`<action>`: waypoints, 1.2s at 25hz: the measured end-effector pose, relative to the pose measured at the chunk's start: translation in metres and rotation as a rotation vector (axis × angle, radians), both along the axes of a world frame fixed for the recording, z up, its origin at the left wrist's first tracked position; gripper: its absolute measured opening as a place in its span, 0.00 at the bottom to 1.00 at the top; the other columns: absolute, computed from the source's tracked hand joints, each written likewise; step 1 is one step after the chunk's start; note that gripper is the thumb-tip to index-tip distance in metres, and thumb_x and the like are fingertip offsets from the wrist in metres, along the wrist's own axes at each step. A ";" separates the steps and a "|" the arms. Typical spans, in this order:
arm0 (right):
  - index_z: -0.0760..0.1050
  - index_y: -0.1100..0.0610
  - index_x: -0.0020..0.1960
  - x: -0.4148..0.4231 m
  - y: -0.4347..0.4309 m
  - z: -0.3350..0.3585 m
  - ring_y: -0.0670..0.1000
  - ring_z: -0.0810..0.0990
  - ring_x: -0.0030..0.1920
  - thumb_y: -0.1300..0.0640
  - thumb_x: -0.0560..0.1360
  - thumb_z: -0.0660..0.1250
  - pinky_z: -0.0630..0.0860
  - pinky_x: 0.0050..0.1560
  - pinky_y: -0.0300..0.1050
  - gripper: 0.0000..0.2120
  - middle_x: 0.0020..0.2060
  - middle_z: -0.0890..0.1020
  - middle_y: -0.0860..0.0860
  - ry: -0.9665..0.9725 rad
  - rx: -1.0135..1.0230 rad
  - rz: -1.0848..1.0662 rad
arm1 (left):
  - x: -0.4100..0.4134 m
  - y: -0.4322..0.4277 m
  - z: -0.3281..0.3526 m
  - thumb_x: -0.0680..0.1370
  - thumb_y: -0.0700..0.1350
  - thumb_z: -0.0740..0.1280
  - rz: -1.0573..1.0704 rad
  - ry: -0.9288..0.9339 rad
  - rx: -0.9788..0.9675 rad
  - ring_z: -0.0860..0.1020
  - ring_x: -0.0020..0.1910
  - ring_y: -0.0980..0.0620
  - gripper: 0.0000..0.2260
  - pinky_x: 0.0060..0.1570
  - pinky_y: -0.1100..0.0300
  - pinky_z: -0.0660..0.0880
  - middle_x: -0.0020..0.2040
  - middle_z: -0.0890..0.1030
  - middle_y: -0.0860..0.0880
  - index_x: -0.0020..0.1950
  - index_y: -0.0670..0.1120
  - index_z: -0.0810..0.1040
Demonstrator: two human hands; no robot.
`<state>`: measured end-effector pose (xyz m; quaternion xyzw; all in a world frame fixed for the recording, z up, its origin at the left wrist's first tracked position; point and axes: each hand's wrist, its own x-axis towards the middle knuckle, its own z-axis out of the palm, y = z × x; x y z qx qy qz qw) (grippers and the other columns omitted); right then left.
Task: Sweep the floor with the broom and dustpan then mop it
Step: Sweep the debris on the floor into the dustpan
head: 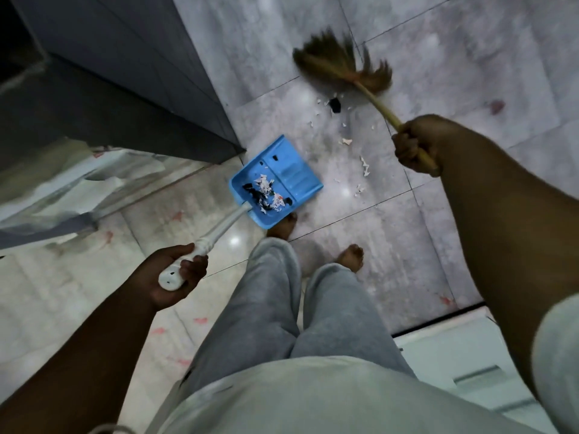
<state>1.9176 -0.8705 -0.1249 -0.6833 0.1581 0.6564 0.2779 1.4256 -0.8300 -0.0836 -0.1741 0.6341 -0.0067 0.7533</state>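
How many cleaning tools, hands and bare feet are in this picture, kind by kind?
Broom: 1
Dustpan: 1
Hands: 2, left hand and right hand
Bare feet: 2, left foot and right foot
Total: 6

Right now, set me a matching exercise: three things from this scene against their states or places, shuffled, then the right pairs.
Things:
1. broom
2. dustpan
3. black scrap

States or places:
A. blue, left hand gripping its white handle
B. loose on the floor, near the broom head
C. gripped by the right hand

Pairs: 1-C, 2-A, 3-B.
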 end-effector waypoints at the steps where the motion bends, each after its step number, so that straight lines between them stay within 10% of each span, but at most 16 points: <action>1: 0.63 0.56 0.38 -0.004 -0.011 0.001 0.43 0.59 0.17 0.60 0.81 0.47 0.56 0.17 0.33 0.14 0.19 0.64 0.46 -0.004 -0.026 0.048 | -0.001 0.000 0.006 0.77 0.44 0.60 0.004 -0.009 -0.001 0.71 0.21 0.56 0.08 0.19 0.69 0.70 0.33 0.73 0.48 0.48 0.39 0.71; 16: 0.71 0.63 0.45 -0.034 -0.296 0.114 0.46 0.60 0.16 0.65 0.77 0.59 0.58 0.17 0.35 0.04 0.20 0.66 0.50 -0.105 -0.325 0.117 | 0.028 -0.004 0.040 0.44 0.24 0.79 -0.016 -0.087 0.080 0.72 0.22 0.56 0.38 0.20 0.67 0.72 0.32 0.71 0.46 0.51 0.37 0.71; 23: 0.67 0.59 0.46 -0.025 -0.349 0.146 0.44 0.58 0.16 0.59 0.80 0.55 0.56 0.14 0.35 0.06 0.21 0.65 0.48 -0.071 -0.197 -0.220 | 0.066 0.005 0.039 0.57 0.31 0.73 -0.149 -0.045 0.059 0.71 0.22 0.57 0.26 0.20 0.69 0.70 0.31 0.71 0.47 0.52 0.39 0.70; 30: 0.64 0.56 0.41 -0.030 -0.343 0.091 0.43 0.59 0.16 0.58 0.82 0.51 0.56 0.14 0.32 0.11 0.20 0.65 0.46 0.020 -0.146 -0.455 | 0.093 -0.009 0.049 0.55 0.33 0.73 -0.280 -0.005 0.143 0.71 0.22 0.58 0.33 0.21 0.71 0.70 0.31 0.72 0.46 0.59 0.37 0.68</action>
